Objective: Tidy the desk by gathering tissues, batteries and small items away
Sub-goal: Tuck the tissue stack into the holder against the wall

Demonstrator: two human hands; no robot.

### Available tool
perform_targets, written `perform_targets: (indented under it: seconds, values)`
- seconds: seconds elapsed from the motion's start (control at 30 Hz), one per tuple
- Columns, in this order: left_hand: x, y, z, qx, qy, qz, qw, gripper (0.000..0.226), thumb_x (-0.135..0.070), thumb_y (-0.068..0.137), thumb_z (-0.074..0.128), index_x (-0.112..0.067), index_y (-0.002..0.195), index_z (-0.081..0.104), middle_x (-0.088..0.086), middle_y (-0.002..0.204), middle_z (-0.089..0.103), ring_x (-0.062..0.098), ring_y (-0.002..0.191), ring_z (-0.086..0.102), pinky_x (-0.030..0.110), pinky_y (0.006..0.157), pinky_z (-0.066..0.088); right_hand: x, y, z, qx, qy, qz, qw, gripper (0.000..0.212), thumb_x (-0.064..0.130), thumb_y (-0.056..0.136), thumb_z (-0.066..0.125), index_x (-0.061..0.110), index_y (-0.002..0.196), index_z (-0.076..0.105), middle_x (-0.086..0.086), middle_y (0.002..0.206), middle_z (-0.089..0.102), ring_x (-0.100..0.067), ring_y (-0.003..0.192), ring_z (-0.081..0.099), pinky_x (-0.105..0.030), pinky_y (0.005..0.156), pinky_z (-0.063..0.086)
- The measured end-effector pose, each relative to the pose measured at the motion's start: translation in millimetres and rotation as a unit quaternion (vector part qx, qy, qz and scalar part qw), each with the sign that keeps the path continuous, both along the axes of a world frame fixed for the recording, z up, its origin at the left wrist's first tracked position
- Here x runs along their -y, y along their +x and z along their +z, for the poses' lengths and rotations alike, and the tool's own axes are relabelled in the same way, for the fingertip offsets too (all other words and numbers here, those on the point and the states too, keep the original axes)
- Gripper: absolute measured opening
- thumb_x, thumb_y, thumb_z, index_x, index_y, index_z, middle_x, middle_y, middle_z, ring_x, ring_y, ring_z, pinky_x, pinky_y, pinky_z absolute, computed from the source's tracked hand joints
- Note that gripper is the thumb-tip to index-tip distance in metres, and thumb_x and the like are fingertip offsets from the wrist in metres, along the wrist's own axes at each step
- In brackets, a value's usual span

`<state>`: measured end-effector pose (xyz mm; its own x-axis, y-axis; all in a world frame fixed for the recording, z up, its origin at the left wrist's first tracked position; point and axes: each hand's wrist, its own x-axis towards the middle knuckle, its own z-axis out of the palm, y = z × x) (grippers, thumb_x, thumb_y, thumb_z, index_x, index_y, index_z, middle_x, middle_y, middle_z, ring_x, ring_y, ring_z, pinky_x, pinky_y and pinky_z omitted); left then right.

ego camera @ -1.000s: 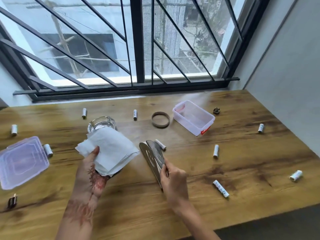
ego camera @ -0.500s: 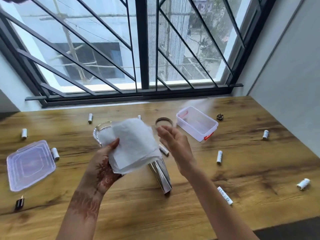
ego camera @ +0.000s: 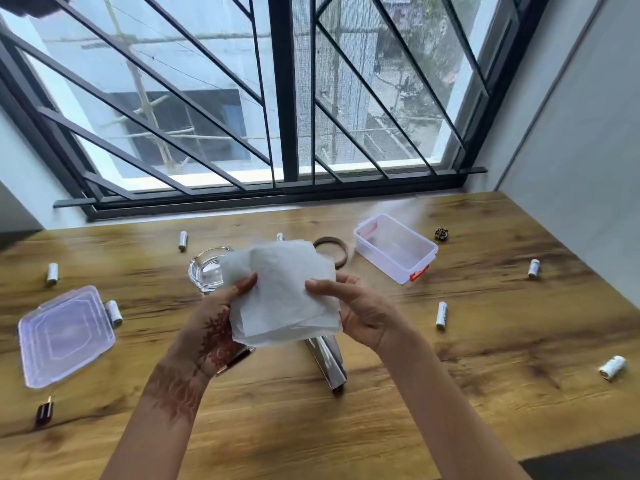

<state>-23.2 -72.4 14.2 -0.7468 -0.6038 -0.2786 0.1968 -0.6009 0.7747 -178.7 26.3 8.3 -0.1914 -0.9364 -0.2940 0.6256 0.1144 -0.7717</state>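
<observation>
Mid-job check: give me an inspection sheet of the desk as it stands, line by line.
Surface: wooden desk, wood bare between scattered items.
Job's things: tissues held up over the desk; batteries lie loose all round, none in the box; clear box open, looks empty; lid lies apart at the left.
Clutter: glass ashtray, brown ring, metal holder below the tissues, small dark item near left, small brown knob beyond the box.
Grippers: left hand and right hand each pinch a side of the tissues.
Cables: nothing seen.
Surroundings: barred window behind, grey wall at right.
</observation>
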Motion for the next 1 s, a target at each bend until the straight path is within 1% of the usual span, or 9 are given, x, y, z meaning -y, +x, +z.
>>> perform_targets:
  seconds: [0.07, 0.17, 0.27, 0.37, 0.5, 0.6, 0.73, 0.83, 1.0]
  values:
    - [3.7, 0.1, -4.0, 0.017, -0.010, -0.016, 1.000, 0.034, -0.020, 0.080, 0.054, -0.002, 0.105, 0.068, 0.015, 0.103, 0.071, 0.025, 0.089, 0.070, 0.034, 0.069, 0.059, -3.7, 1.3, 0.6, -0.053, 0.006, -0.048, 0.997, 0.020, -0.006, 0.069, 0.069, 0.003, 0.088, 0.069, -0.010, 0.083, 0.073, -0.021, 0.073, 0.069, -0.031, 0.068, 0.058]
    - [8.2, 1.0, -4.7, 0.032, -0.064, -0.041, 0.997, 0.025, -0.016, 0.075, 0.063, -0.003, 0.095, 0.072, 0.015, 0.098, 0.072, 0.025, 0.087, 0.071, 0.031, 0.067, 0.058, -9.1, 4.0, -1.1, -0.143, -0.001, -0.142, 0.979, 0.021, -0.007, 0.071, 0.070, 0.004, 0.088, 0.069, -0.011, 0.085, 0.073, -0.022, 0.076, 0.068, -0.027, 0.063, 0.057]
    - [19.0, -3.6, -4.1, 0.069, -0.137, -0.090, 0.984, 0.066, -0.019, 0.052, 0.089, 0.006, 0.107, 0.063, 0.020, 0.105, 0.069, 0.030, 0.095, 0.067, 0.031, 0.076, 0.058, -11.7, 8.6, -2.4, -0.216, -0.035, -0.227, 0.949, 0.022, -0.003, 0.074, 0.071, 0.006, 0.095, 0.068, -0.011, 0.091, 0.072, -0.023, 0.086, 0.068, -0.033, 0.074, 0.056]
    - [33.3, -17.5, 0.3, 0.113, -0.202, -0.073, 0.970, 0.043, -0.002, 0.059, 0.072, 0.010, 0.099, 0.062, 0.015, 0.090, 0.073, 0.026, 0.085, 0.068, 0.028, 0.076, 0.058, -13.8, 17.9, -2.1, -0.328, -0.048, -0.290, 0.898, 0.016, 0.004, 0.076, 0.072, 0.017, 0.085, 0.066, -0.001, 0.081, 0.071, -0.018, 0.076, 0.065, -0.037, 0.072, 0.054]
    - [48.1, -34.7, 15.0, 0.153, -0.313, -0.110, 0.931, 0.019, 0.014, 0.075, 0.063, 0.000, 0.087, 0.065, 0.001, 0.075, 0.074, 0.010, 0.075, 0.070, 0.019, 0.068, 0.056, -19.7, 37.1, -15.4, -0.493, -0.089, -0.351, 0.791, 0.019, 0.010, 0.078, 0.068, 0.027, 0.078, 0.059, 0.023, 0.058, 0.056, 0.006, 0.052, 0.048, -0.007, 0.051, 0.035]
    - [56.6, -40.3, 21.0, 0.183, -0.418, -0.182, 0.871, 0.027, 0.015, 0.077, 0.059, -0.008, 0.087, 0.070, -0.002, 0.081, 0.075, 0.009, 0.081, 0.070, 0.015, 0.067, 0.053, -24.8, 53.8, -35.3, -0.568, -0.088, -0.344, 0.743, 0.038, -0.003, 0.075, 0.065, 0.023, 0.101, 0.060, 0.014, 0.078, 0.067, 0.018, 0.071, 0.054, 0.004, 0.066, 0.036]
    - [63.4, -41.7, 18.4, 0.208, -0.489, -0.264, 0.805, 0.024, -0.003, 0.073, 0.066, -0.025, 0.078, 0.076, -0.005, 0.084, 0.075, 0.009, 0.081, 0.070, 0.017, 0.069, 0.053, -28.4, 67.3, -57.5, -0.610, -0.086, -0.325, 0.718, 0.057, -0.013, 0.070, 0.059, 0.019, 0.118, 0.055, -0.002, 0.109, 0.069, -0.006, 0.099, 0.060, -0.002, 0.087, 0.040]
    - [62.6, -43.8, 15.4, 0.197, -0.495, -0.269, 0.802, 0.020, -0.029, 0.058, 0.064, -0.032, 0.073, 0.075, -0.004, 0.082, 0.075, 0.013, 0.080, 0.070, 0.025, 0.071, 0.056, -27.8, 71.5, -66.1, -0.631, -0.095, -0.322, 0.700, 0.052, -0.011, 0.073, 0.044, 0.010, 0.119, 0.055, -0.006, 0.111, 0.068, -0.011, 0.102, 0.061, -0.013, 0.093, 0.044]
    - [63.1, -52.1, 2.4, 0.176, -0.484, -0.249, 0.820, 0.019, -0.022, 0.054, 0.066, -0.029, 0.070, 0.075, -0.002, 0.083, 0.075, 0.014, 0.081, 0.070, 0.025, 0.070, 0.056, -26.2, 66.9, -72.7, -0.649, -0.107, -0.335, 0.675, 0.037, -0.003, 0.083, 0.043, 0.009, 0.117, 0.054, -0.010, 0.106, 0.070, -0.017, 0.096, 0.067, -0.026, 0.082, 0.054]
